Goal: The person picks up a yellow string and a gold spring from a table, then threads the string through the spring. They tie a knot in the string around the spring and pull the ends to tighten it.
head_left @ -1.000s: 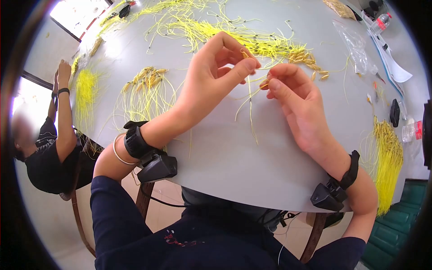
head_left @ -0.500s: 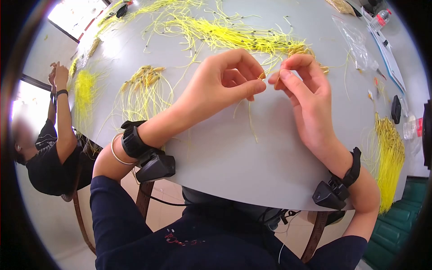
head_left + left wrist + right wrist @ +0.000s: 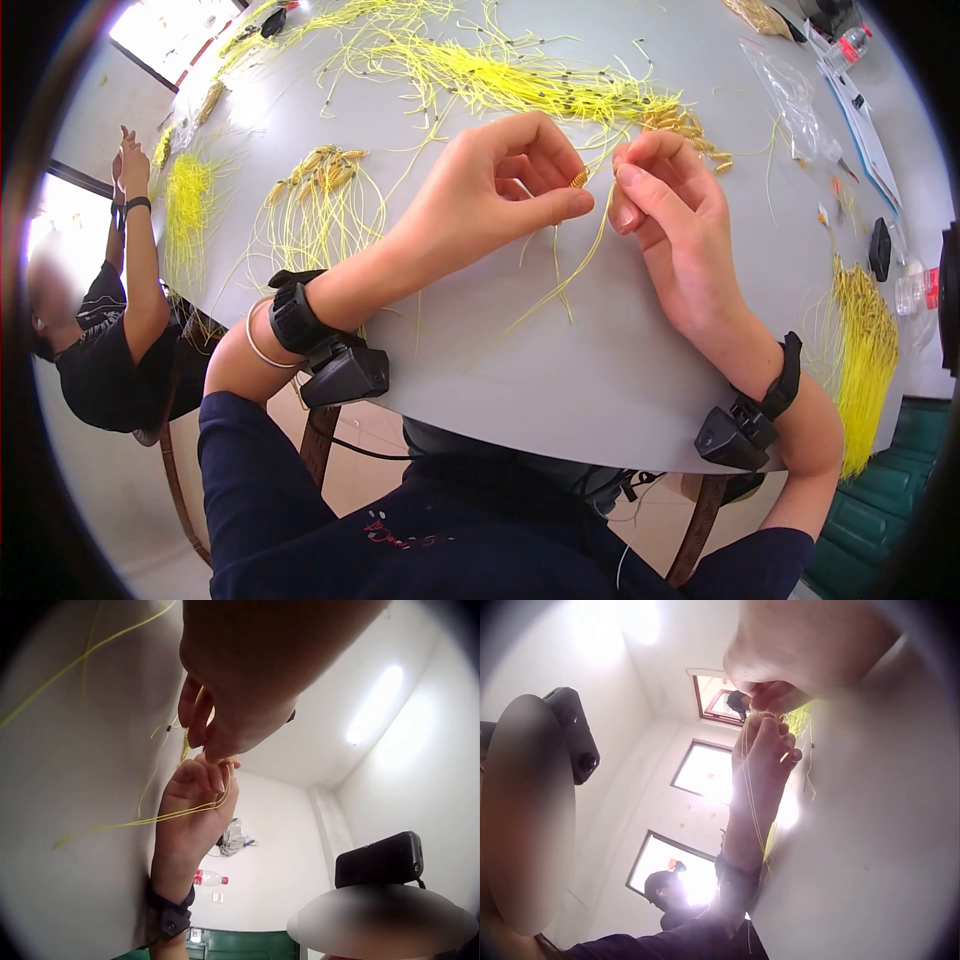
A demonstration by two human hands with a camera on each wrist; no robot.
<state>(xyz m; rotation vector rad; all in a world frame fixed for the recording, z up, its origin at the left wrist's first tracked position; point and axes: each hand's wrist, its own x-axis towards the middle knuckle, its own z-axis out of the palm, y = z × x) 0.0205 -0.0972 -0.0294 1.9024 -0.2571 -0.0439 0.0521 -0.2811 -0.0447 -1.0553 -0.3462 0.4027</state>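
Note:
My left hand (image 3: 490, 185) pinches a small golden ribbed piece (image 3: 579, 180) between thumb and index finger, and most of it is hidden behind the fingertips. Just to its right, my right hand (image 3: 680, 220) pinches a thin yellow cord (image 3: 575, 272) between thumb and forefinger. Its doubled strands hang from those fingertips and trail down to the left over the table. The left wrist view shows the two strands (image 3: 161, 817) crossing in front of the right hand (image 3: 196, 799). Fingertips of both hands are close together above the table.
Beyond the hands a long bundle of yellow cords (image 3: 500, 80) with golden ends lies on the grey table (image 3: 520, 400). A smaller golden-ended bunch (image 3: 320, 215) is at left, another (image 3: 862, 370) at right. A plastic bag (image 3: 790, 105) lies back right. Another person (image 3: 110, 330) sits at left.
My left hand has lowered slightly and moved right; my right hand has shifted slightly right. The doubled yellow cord now hangs down-left from the right fingertips, where it did not show before.

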